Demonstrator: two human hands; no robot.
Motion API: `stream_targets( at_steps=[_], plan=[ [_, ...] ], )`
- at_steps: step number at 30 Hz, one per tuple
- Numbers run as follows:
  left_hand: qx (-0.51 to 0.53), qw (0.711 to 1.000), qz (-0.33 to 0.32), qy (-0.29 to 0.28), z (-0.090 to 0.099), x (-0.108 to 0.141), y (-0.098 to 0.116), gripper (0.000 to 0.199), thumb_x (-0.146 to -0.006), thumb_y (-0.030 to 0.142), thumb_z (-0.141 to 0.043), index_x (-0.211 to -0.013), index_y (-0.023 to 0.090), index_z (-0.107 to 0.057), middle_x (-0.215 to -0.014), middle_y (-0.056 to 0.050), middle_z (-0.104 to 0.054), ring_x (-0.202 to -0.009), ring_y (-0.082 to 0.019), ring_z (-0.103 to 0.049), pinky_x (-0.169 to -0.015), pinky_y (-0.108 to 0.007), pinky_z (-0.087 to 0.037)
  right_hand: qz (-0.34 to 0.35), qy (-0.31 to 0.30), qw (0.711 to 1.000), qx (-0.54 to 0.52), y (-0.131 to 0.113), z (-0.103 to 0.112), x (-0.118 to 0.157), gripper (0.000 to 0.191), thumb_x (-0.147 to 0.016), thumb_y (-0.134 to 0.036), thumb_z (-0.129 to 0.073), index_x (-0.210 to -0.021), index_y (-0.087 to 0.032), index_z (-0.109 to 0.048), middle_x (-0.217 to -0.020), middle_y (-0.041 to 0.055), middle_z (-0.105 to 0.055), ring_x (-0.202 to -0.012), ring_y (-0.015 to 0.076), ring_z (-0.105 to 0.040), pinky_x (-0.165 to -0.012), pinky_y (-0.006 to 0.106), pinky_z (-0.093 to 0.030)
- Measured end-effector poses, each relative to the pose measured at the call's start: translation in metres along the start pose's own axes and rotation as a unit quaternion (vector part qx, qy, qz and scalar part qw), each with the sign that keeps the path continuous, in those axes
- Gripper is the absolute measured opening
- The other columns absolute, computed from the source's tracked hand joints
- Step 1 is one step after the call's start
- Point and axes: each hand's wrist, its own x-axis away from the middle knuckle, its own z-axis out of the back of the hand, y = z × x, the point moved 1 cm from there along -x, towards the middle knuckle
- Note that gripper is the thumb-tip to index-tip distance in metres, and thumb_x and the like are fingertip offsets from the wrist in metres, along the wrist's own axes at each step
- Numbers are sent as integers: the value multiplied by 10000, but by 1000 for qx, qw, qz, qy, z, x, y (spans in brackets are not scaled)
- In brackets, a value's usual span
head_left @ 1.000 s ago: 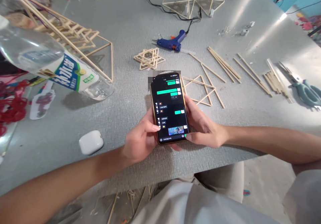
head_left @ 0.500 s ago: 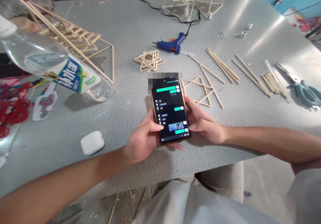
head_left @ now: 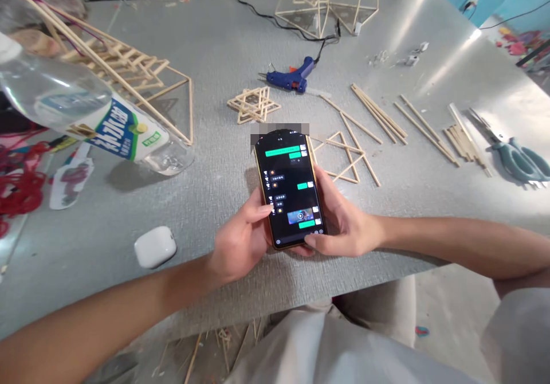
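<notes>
A smartphone (head_left: 290, 192) with a dark chat screen and green message bubbles is held upright over the table's near edge. My left hand (head_left: 244, 232) grips its left side, thumb on the left rim of the screen. Around the right side is my right hand (head_left: 350, 223), its thumb lying over the bottom of the screen. Fingers behind the phone are mostly hidden. Just beyond it lie a star made of thin wooden sticks (head_left: 253, 106) and a flatter stick frame (head_left: 344, 155), partly covered by the phone and my right hand.
A blue glue gun (head_left: 290, 79) lies past the star, its black cord running back. Loose sticks (head_left: 380, 114) and scissors (head_left: 518, 157) are at right. At left are a plastic bottle (head_left: 98, 114), a large stick structure (head_left: 137, 66), red cord (head_left: 23, 186) and a white earbud case (head_left: 155, 246).
My right thumb has moved down and left onto the bottom of the phone's screen. My left thumb has shifted slightly up along the left edge.
</notes>
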Motion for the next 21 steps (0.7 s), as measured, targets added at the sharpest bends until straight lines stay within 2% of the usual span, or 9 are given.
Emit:
stream_targets(
  at_steps=[1, 3, 6, 9, 15, 21],
  plan=[
    [-4, 1000, -7, 13, 0, 0, -1, 473, -1069, 408, -712, -1534, 325, -726, -1409, 21, -857, -1255, -300, -837, -1001, -417, -739, -2, -4, 1000, 0, 1, -1, -1, 1221, -1056, -299, -795, -1862, -333, 123, -1034, -37, -667, -777, 177, -694, -737, 357, -654],
    [-14, 999, -16, 39, 0, -1, -2, 521, -1025, 413, -773, -1532, 306, -728, -1462, -3, -846, -1339, -297, -810, -1090, -399, -706, -1, 14, 1000, 16, 5, -1, -1, 1273, -1052, -297, -825, -1864, -339, 154, -1076, -22, -665, -810, 179, -699, -764, 365, -667],
    [-26, 998, -4, 54, -2, -2, -3, 685, -982, 467, -805, -1628, 297, -655, -1557, -52, -806, -1413, -346, -778, -1134, -456, -686, 40, 25, 998, 48, 12, 1, -1, 1259, -1037, -287, -866, -1856, -395, 84, -1269, 43, -645, -866, 166, -715, -770, 358, -680],
    [-31, 998, 6, 62, -4, -1, -2, 749, -985, 467, -785, -1687, 285, -598, -1592, -71, -781, -1449, -370, -752, -1173, -505, -654, 66, 14, 996, 64, 20, 4, 1, 1229, -1060, -264, -857, -1853, -406, 70, -1295, 50, -630, -887, 156, -727, -766, 349, -683],
    [-28, 997, 5, 74, -4, 0, -1, 624, -990, 414, -796, -1592, 294, -681, -1540, -44, -802, -1410, -338, -763, -1128, -470, -659, 60, 31, 996, 62, 21, 2, 2, 1201, -1082, -287, -841, -1853, -391, 74, -1295, 56, -648, -904, 157, -738, -761, 339, -684],
    [-32, 996, 18, 75, -3, 0, -1, 687, -970, 456, -825, -1613, 292, -648, -1520, -60, -813, -1368, -353, -787, -1063, -457, -688, 60, 41, 997, 39, 16, -3, -2, 1152, -1067, -281, -853, -1832, -372, 4, -1223, 38, -662, -866, 158, -738, -718, 324, -668]
  ],
)
